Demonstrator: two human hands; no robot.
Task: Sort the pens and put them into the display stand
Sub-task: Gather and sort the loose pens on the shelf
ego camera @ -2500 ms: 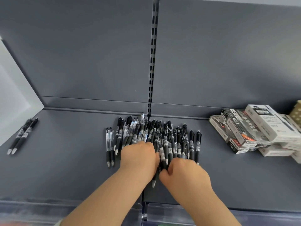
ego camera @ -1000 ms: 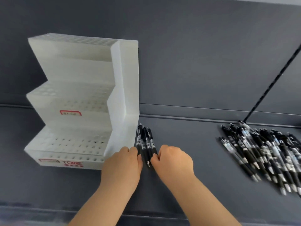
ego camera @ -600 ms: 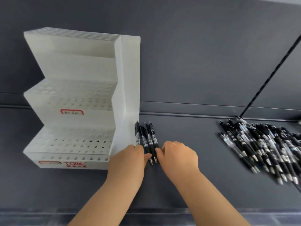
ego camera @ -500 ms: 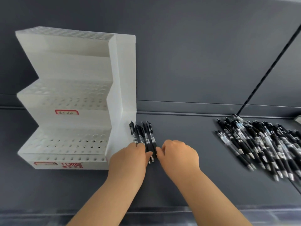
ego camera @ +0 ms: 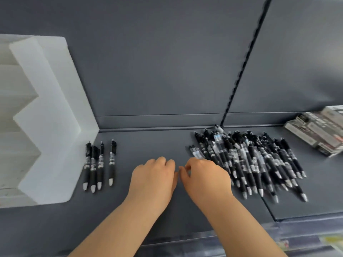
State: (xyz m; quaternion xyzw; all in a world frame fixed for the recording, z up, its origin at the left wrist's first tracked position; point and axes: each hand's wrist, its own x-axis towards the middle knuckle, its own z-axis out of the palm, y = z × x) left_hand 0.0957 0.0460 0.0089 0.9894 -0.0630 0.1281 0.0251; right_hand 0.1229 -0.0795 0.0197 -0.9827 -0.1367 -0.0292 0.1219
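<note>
The grey metal shelf [ego camera: 157, 143] runs across the whole view, with a grey back panel [ego camera: 157, 71] rising behind it and a black slotted upright [ego camera: 241, 71] running down the panel to the shelf's back edge. At far left stands the white stepped display stand [ego camera: 52, 127], cut off by the frame, its side wall facing the middle of the shelf; no pens show in the part that is visible.

On the right half of the shelf lies a loose pile of black pens [ego camera: 250, 160], tips mostly toward the person, blurred. Beyond it at the right edge sits a stack of pen boxes [ego camera: 319, 130], apart from the pile.

Between stand and pile are the two hands, knuckles up and close together. The left hand [ego camera: 154, 179] has its fingers loosely curled down toward the shelf, and nothing shows in it. The right hand [ego camera: 204, 179] overlaps the pile's near left edge, thumb and forefinger bent toward each other; whether it has hold of a pen cannot be told.

Just beside the stand's side wall lie four sorted pens [ego camera: 98, 164], roughly parallel, tips toward the person, three close together and one slightly apart on the right.
</note>
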